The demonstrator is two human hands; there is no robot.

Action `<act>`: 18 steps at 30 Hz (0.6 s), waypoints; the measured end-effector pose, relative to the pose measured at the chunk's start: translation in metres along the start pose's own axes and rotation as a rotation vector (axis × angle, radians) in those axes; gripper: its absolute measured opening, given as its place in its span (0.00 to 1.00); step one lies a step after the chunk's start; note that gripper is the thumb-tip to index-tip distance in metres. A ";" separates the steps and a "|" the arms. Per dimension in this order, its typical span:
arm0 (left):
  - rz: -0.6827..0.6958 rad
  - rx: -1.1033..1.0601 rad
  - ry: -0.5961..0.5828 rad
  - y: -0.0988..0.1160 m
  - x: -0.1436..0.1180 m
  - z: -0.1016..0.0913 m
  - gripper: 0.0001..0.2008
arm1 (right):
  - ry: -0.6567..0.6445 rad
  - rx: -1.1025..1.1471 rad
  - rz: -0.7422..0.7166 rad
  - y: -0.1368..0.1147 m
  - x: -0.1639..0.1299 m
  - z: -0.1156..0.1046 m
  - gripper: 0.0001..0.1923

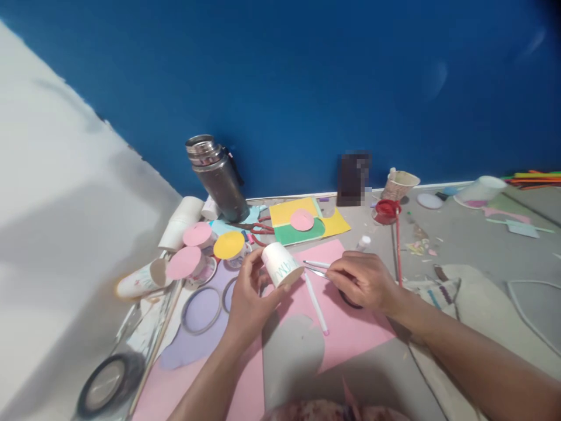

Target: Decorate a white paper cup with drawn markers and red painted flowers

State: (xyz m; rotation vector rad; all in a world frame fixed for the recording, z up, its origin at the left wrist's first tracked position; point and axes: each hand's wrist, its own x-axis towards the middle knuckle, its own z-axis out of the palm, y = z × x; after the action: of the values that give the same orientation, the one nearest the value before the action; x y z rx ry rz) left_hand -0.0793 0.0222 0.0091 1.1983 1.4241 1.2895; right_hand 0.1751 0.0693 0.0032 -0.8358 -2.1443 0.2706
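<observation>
My left hand (248, 292) tilts cup (281, 264) sideways, fingers wrapped round; right hand (363, 280) pinches pen (316, 264) at its wall.

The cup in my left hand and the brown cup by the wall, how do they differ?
The white cup is tipped sideways in the left hand; the brown cup stands upright, untouched. The white cup bears green marks; the brown cup has a printed pattern. Both look like paper cups.

flask (218, 177) behind capped cups (199, 248), paper sheet (346, 327) before them, rings (201, 310) to its left
</observation>
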 end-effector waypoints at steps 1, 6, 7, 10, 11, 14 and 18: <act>-0.020 0.016 0.000 0.001 0.000 0.000 0.36 | 0.028 0.001 -0.006 -0.001 0.002 -0.005 0.16; -0.045 0.048 0.007 0.002 0.002 0.001 0.34 | 0.261 -0.075 0.083 0.008 0.022 -0.057 0.18; -0.050 0.038 0.010 0.001 0.002 0.000 0.34 | 0.315 -0.103 0.128 0.014 0.026 -0.071 0.18; -0.063 0.012 0.012 -0.002 0.004 0.000 0.35 | 0.235 -0.312 0.423 0.042 0.026 -0.106 0.17; -0.063 0.006 0.009 -0.002 0.004 0.000 0.35 | 0.106 -0.420 0.500 0.051 0.022 -0.113 0.13; -0.069 -0.019 0.006 -0.003 0.004 0.000 0.35 | -0.163 -0.673 0.546 0.074 -0.007 -0.121 0.18; -0.061 -0.038 0.010 -0.008 0.003 0.000 0.36 | -0.278 -0.674 0.482 0.086 -0.054 -0.107 0.25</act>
State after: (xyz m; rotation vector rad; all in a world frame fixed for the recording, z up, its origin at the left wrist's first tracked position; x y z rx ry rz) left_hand -0.0809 0.0252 0.0016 1.1163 1.4265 1.2771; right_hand 0.3205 0.0908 0.0022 -1.7974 -2.2838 -0.1223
